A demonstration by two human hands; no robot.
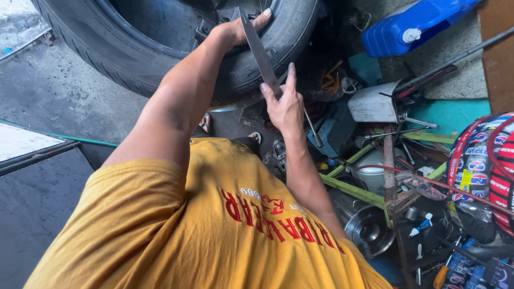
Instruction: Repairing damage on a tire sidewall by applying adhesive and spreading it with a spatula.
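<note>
The large black rubber tyre (160, 48) showed a matt, grooved tread and a smoother sidewall. Against the tyre lay a long flat bar of bare grey metal (261, 53), dull with a faint sheen, held in the right hand (286, 107); the left hand (243, 27) pressed on the rubber. Right of the tyre stood a blue plastic jerrycan (407, 24), glossy, with a white cap. Below the tyre, the mustard-yellow cotton shirt (203, 230) looked soft and matt. Left of the tyre, the grey concrete floor (59, 91) appeared rough and stained. Far right of the tyre, a polished steel cylinder (367, 225) shone.
</note>
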